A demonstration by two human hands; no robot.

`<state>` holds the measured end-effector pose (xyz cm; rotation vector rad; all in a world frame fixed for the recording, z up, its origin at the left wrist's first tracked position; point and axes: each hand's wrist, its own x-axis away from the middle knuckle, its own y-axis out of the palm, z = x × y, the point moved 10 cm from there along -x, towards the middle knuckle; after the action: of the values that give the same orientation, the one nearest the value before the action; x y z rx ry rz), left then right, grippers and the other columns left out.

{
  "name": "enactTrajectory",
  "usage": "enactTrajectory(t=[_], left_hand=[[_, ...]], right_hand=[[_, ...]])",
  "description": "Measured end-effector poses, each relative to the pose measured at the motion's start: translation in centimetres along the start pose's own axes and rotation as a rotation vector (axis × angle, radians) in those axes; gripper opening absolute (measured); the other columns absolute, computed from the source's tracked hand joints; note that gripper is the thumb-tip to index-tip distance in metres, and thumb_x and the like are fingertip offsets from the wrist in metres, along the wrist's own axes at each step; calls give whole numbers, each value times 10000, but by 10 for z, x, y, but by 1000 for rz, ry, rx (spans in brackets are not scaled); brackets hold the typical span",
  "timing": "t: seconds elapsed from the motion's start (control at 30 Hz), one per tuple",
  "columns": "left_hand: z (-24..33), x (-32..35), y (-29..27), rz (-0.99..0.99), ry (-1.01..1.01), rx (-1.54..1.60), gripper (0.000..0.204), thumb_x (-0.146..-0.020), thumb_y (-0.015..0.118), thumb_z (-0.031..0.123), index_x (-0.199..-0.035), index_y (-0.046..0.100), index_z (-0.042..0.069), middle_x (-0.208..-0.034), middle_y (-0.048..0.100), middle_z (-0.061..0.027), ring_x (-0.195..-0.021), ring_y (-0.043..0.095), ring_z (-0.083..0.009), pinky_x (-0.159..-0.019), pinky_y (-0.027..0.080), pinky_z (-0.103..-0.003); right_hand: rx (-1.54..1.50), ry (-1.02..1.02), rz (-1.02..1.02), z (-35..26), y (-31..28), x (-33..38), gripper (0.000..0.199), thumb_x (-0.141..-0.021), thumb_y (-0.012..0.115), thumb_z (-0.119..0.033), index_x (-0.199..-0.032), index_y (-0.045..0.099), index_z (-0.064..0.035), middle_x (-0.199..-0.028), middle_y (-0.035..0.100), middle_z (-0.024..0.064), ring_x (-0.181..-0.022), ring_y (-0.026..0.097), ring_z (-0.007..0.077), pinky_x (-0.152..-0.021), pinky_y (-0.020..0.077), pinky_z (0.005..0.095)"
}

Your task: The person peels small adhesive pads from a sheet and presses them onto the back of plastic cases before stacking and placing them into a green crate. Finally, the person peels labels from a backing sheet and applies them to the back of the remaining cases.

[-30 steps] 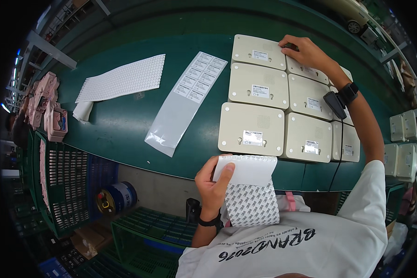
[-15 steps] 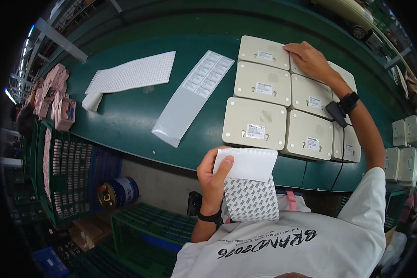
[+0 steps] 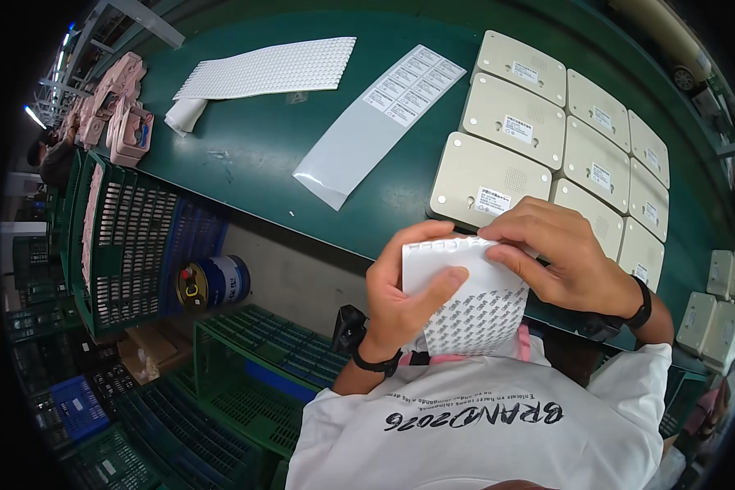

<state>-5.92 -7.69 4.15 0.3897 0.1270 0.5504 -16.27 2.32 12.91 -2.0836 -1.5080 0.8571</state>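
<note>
Left hand (image 3: 400,298) clamps the white dotted sticker sheet (image 3: 465,298); right hand (image 3: 559,257) pinches its top edge, below the cream plastic boxes (image 3: 486,175).

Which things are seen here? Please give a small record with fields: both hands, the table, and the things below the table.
left hand: left hand holds the folded sticker sheet from its left side
right hand: right hand pinches the sheet's top edge
table: green table bears cream flat boxes in rows, a label strip and a dotted sheet
left end: pink parts
below: green crates, a blue tin
</note>
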Motion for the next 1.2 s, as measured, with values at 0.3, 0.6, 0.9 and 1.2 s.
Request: enactTrajectory(t=[0.3,0.6,0.9,1.2], left_hand=[[1,-1,-8,57,41,-194,189,-825,785,24,-985,709,-39,-906,724,-78,-782,641,-83,-689,512,-224],[-3,-4,-11,102,17,-239,211,-828,787,29,-1008,700,-39,-901,725,-68,-790,639,-72,-695,514,-224],[-12,-8,-18,110,-1,-183,213,-850,760,37,-1036,690,-41,-920,724,-69,-802,643,-73,-696,520,-226],[-43,-19,-41,148,-118,-52,265,-856,755,74,-1064,655,-57,-946,717,-102,-805,661,-108,-711,537,-245]], right_hand=[[130,-151,131,-14,2,-1,235,-781,766,-4,-994,670,17,-937,708,147,-792,678,303,-685,544,337],[493,-408,228,-38,13,1,234,-709,782,41,-905,658,10,-928,702,150,-802,672,293,-690,548,336],[237,-275,97,-9,16,-18,295,-759,741,16,-1014,609,-52,-926,690,98,-807,656,253,-707,536,318],[200,258,470,193,-142,-107,202,-938,662,-134,-1084,573,-26,-935,668,44,-843,629,98,-772,493,236]])
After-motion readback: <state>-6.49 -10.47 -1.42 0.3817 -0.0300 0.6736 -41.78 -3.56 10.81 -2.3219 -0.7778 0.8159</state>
